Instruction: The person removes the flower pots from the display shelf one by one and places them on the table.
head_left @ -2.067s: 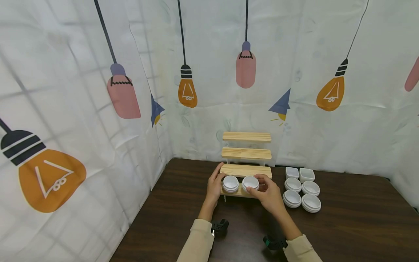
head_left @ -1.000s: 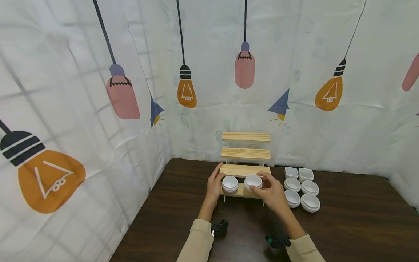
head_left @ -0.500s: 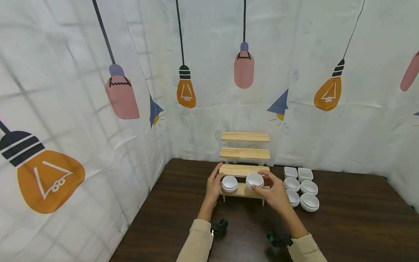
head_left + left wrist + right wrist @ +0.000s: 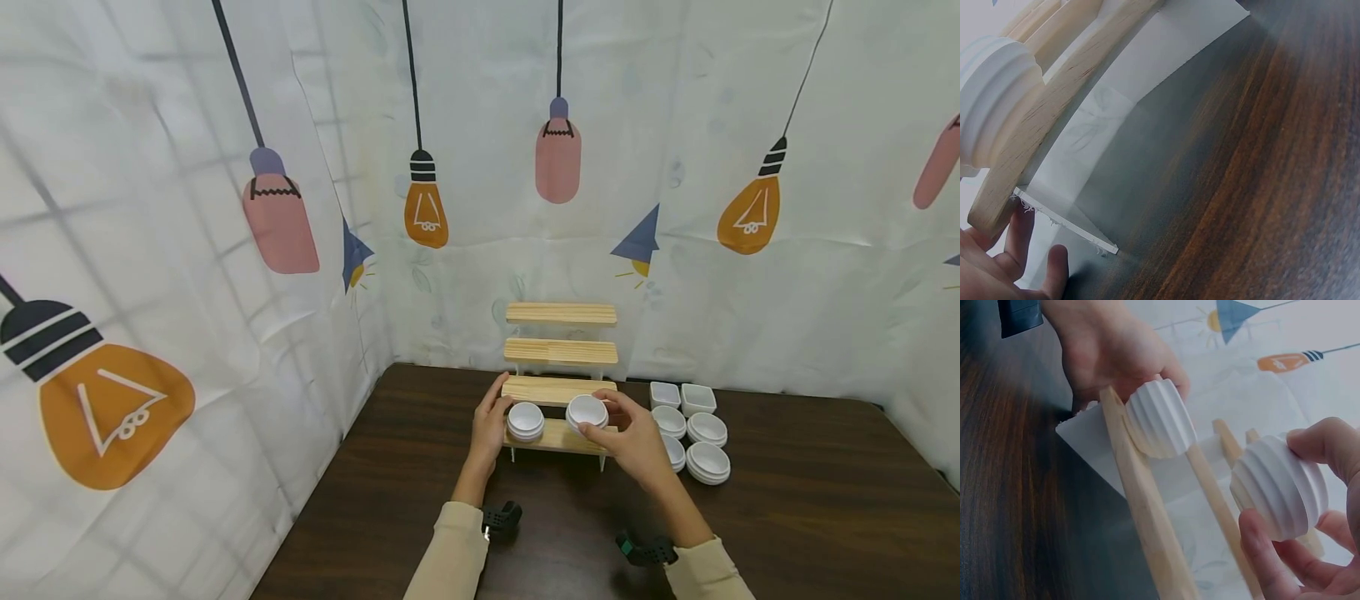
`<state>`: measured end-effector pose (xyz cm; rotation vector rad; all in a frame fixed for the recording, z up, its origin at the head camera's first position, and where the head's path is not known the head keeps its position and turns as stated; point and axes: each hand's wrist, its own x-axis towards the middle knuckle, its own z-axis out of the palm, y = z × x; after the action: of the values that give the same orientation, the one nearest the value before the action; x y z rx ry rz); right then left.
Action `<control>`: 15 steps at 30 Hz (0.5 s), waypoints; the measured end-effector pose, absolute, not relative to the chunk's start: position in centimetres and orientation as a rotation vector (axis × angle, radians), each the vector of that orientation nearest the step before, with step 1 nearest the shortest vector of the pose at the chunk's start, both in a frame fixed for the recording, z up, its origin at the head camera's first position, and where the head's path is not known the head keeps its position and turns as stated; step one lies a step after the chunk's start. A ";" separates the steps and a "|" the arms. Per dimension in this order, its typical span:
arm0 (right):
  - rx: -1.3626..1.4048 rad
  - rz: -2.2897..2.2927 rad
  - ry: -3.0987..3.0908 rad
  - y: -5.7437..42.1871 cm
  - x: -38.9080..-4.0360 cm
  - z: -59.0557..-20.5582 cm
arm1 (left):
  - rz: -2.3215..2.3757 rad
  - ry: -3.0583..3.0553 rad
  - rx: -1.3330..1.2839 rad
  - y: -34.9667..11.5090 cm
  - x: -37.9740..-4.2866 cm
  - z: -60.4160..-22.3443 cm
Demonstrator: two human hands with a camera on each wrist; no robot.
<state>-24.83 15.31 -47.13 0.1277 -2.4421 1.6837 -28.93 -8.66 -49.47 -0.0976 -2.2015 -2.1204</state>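
Note:
A stepped wooden display stand (image 4: 561,389) has several plank tiers on white supports. A white ribbed bowl (image 4: 526,422) sits at the left of its lowest plank. My left hand (image 4: 490,423) grips the left end of that plank, thumb side close to this bowl; in the left wrist view its fingers (image 4: 1017,240) are under the plank by the white support. My right hand (image 4: 628,433) pinches a second white ribbed bowl (image 4: 1282,487) between thumb and fingers over the right part of the lowest plank. A gap shows between this bowl and the plank in the right wrist view.
To the stand's right, several white round bowls (image 4: 707,462) and two square white dishes (image 4: 698,399) stand in two columns on the dark wooden table (image 4: 810,492). My right hand partly hides the nearest left bowl. A printed cloth (image 4: 465,283) hangs behind the table.
My right hand and the bowl in it have shifted right along the lowest plank and slightly up, widening the space between the two bowls. My left hand keeps its place at the stand.

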 end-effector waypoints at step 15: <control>0.159 1.694 -2.450 15.9 -24.1 -46.9 | -2.088 -2.162 -0.050 -8.4 -31.3 -52.9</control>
<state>-24.07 15.88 -46.88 0.1592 -2.4504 1.6943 -31.25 -8.39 -52.91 -0.0500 -2.1618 -2.0875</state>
